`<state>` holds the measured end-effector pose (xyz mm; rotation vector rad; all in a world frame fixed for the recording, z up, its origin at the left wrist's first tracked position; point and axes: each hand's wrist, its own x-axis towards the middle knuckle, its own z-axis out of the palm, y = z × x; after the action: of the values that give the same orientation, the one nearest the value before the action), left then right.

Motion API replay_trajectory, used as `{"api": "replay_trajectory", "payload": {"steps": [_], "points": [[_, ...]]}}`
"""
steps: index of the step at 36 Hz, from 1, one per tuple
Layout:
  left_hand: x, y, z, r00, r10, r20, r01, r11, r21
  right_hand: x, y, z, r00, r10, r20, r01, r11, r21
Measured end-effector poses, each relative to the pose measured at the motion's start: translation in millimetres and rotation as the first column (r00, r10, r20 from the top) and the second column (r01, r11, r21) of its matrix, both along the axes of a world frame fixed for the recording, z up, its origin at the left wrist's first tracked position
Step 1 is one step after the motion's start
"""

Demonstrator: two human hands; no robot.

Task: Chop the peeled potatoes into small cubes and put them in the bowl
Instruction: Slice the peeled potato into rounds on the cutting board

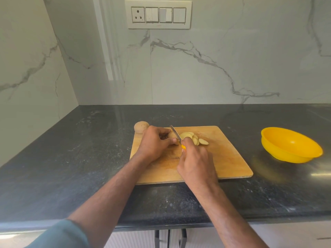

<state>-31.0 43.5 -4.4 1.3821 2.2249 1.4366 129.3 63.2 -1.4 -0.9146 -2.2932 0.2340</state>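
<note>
A wooden cutting board point(223, 158) lies on the dark counter. My left hand point(155, 143) curls over a potato point(171, 135) on the board and holds it down; most of that potato is hidden. My right hand point(194, 162) grips a knife point(176, 134) by its yellow handle, the blade angled down at the potato's right end. Several pale potato slices point(192, 137) lie fanned just right of the blade. A second whole potato point(141, 127) sits at the board's far left corner. The yellow bowl point(290, 145) stands on the counter to the right, with nothing visible inside.
The dark stone counter point(80, 158) runs into a corner on the left, with marble walls behind and to the left. A switch and socket panel point(158, 14) is on the back wall. The counter's front edge is close below my forearms.
</note>
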Motion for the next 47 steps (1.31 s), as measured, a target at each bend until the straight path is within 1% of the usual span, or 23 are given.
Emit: {"api": "replay_trajectory", "payload": {"steps": [7, 14, 19, 24, 31, 39, 44, 47], "points": [[-7, 4, -5, 1.0, -0.011, -0.025, 0.01, 1.0, -0.011, -3, 2, -1, 1.0, -0.015, 0.01, 0.015, 1.0, 0.001], [-12, 7, -11, 1.0, -0.029, 0.0, 0.029, 1.0, -0.006, -6, 2, 0, 0.999, -0.021, 0.046, 0.021, 1.0, 0.0], [-14, 7, -12, 0.999, -0.044, -0.018, 0.044, 0.999, -0.012, -10, 1, 4, 0.998, -0.018, 0.059, 0.018, 1.0, 0.001], [-10, 3, -8, 0.997, -0.067, -0.038, 0.068, 0.997, 0.024, -15, 1, 9, 0.997, 0.002, 0.076, 0.003, 0.998, -0.06], [-4, 1, -5, 0.999, -0.04, -0.035, 0.041, 0.999, 0.035, -20, 0, 18, 0.987, -0.014, 0.163, 0.031, 0.994, -0.104], [-5, 2, -6, 0.999, 0.014, -0.049, -0.013, 1.0, 0.024, -17, -1, 24, 0.985, 0.019, 0.169, 0.011, 0.985, -0.17], [-5, 3, -7, 0.998, 0.03, -0.047, -0.028, 0.999, 0.028, -9, -3, 26, 0.977, 0.031, 0.211, 0.004, 0.987, -0.16], [-6, 4, -8, 0.999, 0.032, -0.044, -0.031, 0.999, 0.021, -1, -7, 21, 0.978, 0.025, 0.208, 0.008, 0.988, -0.155]]}}
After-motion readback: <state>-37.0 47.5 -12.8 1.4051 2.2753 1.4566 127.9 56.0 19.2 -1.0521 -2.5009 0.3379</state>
